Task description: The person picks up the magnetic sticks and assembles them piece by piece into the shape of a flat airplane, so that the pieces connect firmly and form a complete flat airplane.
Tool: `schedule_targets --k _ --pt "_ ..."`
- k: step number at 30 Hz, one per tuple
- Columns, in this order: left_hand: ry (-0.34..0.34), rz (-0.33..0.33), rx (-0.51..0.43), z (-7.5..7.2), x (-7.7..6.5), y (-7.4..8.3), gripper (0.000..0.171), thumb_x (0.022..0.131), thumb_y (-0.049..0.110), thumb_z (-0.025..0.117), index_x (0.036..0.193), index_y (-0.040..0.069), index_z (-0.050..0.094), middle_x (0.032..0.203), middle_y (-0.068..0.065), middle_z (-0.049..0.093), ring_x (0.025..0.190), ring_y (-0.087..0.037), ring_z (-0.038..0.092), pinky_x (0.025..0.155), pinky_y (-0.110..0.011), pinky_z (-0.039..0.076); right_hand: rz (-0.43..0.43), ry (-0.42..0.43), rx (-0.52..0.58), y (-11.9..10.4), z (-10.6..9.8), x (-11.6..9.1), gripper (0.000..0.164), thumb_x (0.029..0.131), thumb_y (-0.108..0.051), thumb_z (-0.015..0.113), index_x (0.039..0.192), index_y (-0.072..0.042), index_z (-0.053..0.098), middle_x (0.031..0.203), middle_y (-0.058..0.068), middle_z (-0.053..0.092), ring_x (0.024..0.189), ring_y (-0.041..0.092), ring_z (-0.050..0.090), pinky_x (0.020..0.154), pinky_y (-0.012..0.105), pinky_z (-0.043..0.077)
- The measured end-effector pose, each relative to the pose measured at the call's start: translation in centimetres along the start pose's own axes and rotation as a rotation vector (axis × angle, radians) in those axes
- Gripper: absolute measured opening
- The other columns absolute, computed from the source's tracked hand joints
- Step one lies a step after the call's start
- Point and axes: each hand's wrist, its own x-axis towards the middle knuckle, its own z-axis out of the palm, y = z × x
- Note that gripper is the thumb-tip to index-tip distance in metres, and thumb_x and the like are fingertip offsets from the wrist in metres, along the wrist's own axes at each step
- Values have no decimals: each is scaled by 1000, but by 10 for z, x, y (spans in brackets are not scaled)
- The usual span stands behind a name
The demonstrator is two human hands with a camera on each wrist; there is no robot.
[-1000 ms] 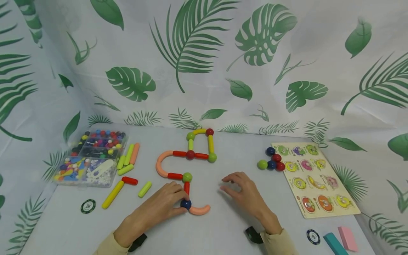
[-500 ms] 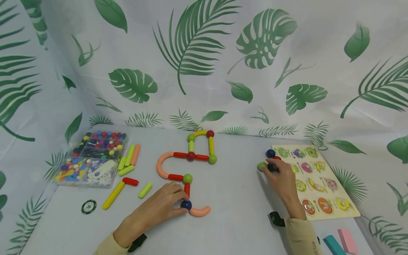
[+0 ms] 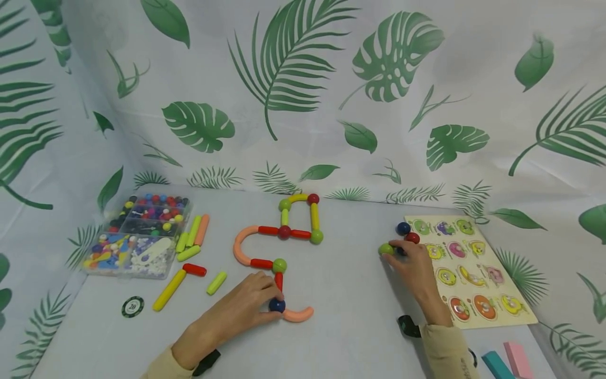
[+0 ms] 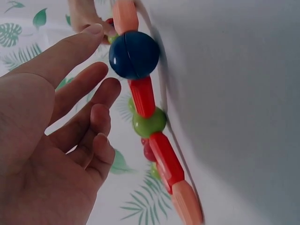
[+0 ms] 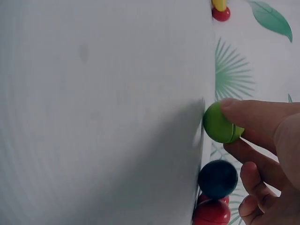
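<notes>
Leaf-printed cloth (image 3: 293, 123) was hung behind a white table (image 3: 350, 295); near its right edge a picture board (image 3: 497, 321) was laid, and around its middle a stick-and-ball chain (image 3: 262, 263) was spread. Beside the chain's blue ball (image 4: 134, 55) the left hand (image 3: 241, 305) was held with fingers parted, nothing visibly gripped; by the right hand (image 3: 418, 271) a green ball (image 5: 219, 123) was pinched, near the board and just beside a loose dark ball (image 5: 218, 179). That neighbour could probably be sent rolling by a brushing finger, and the chain's joint pulled apart by a nudge from the left hand. Lettering on the right sleeve (image 3: 445, 345) could not be read; on a chip (image 3: 132, 306), "20" was legible
</notes>
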Motion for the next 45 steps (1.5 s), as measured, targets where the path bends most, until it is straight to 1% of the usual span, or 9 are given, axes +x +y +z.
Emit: schedule_targets --k 4,10,15,21,25,29,34,39,45 --pt "26 44 -19 4 3 3 26 85 32 83 105 18 74 104 7 62 100 -8 50 87 -24 50 -26 -19 10 -7 4 -3 36 89 -18 79 120 -4 70 115 14 70 107 28 50 90 44 39" --pt "59 114 11 15 12 10 27 83 32 84 102 15 76 104 5 62 98 -10 52 85 -22 49 -128 -107 55 -29 14 -12 35 87 -21 82 118 -9 72 113 5 72 107 22 54 90 42 44" --pt "33 115 101 22 17 15 28 82 36 85 100 15 77 101 4 63 98 -11 53 87 -25 48 -213 -172 68 -55 26 -24 36 84 -24 84 117 -14 73 111 -4 72 104 15 55 88 38 49" --pt "8 129 233 28 18 17 27 83 40 83 96 17 76 96 5 61 93 -10 51 84 -25 47 -318 -231 119 -83 38 -39 34 81 -20 87 113 -17 74 107 -9 71 100 15 58 85 34 53" --pt "17 137 270 32 19 18 22 85 38 83 92 18 76 92 7 61 90 -9 51 81 -23 45 -331 -290 147 -94 43 -46 33 82 -23 86 112 -20 73 108 -13 70 101 14 60 87 32 54" --pt "23 135 258 33 20 18 20 86 36 82 91 18 76 92 7 63 90 -9 52 80 -22 45 -334 -344 166 -101 45 -52 31 84 -28 84 112 -23 72 109 -16 69 103 11 60 90 31 54" --pt "54 150 265 34 20 18 21 85 36 82 93 18 75 93 7 62 89 -8 52 80 -23 45 -321 -404 172 -105 45 -56 29 85 -35 82 112 -27 72 108 -20 67 103 9 59 90 31 53" --pt "67 155 263 34 19 18 22 84 36 83 94 19 74 93 8 61 90 -8 52 80 -23 45 -338 -426 180 -105 45 -60 29 85 -35 82 111 -27 72 106 -20 68 101 9 59 89 29 53" --pt "44 140 239 34 19 18 21 86 35 82 95 19 74 94 8 61 90 -7 52 79 -22 44 -340 -456 201 -107 45 -64 29 85 -37 82 111 -28 71 106 -20 66 101 8 59 89 28 53"
